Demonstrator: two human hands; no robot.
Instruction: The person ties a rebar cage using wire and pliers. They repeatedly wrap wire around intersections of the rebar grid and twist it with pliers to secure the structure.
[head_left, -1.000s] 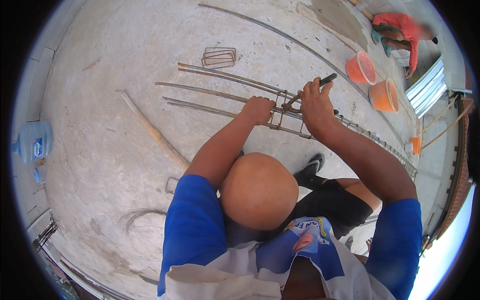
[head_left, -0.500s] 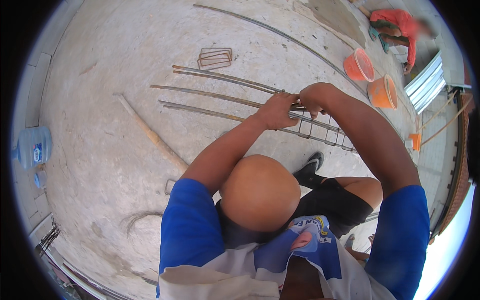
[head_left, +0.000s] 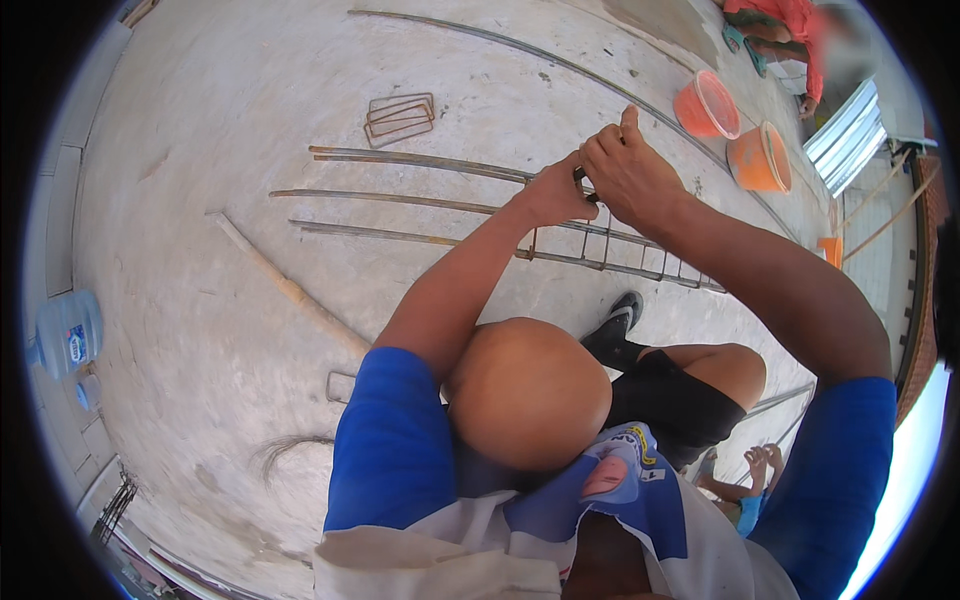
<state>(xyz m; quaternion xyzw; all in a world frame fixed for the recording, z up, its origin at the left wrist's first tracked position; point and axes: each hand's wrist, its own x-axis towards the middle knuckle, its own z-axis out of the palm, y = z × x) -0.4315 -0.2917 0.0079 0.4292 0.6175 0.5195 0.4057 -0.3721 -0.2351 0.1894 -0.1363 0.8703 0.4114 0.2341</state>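
A cage of steel reinforcing bars [head_left: 400,200], with square wire stirrups [head_left: 607,245] around its right part, lies over the concrete floor ahead of my knee. My left hand [head_left: 558,192] is closed at the upper bars by an end stirrup; its fingertips are partly hidden. Right beside it, my right hand [head_left: 635,175] is raised above the bars, fingers curled and the thumb sticking up. A small dark tool [head_left: 581,176] shows between the two hands, seemingly in the right one; its shape is mostly covered.
Loose bent stirrups [head_left: 400,120] lie beyond the bars. A wooden-handled tool [head_left: 285,285] rests to the left, near a large water bottle [head_left: 70,330]. Orange buckets [head_left: 707,105] stand at the far right by a crouching co-worker [head_left: 775,30]. Another person's hands [head_left: 765,460] show at the lower right.
My right hand has lifted and turned above the bars, its thumb now up, and the dark tool has come into sight. My left hand stays at the bars. The whole view has shifted slightly.
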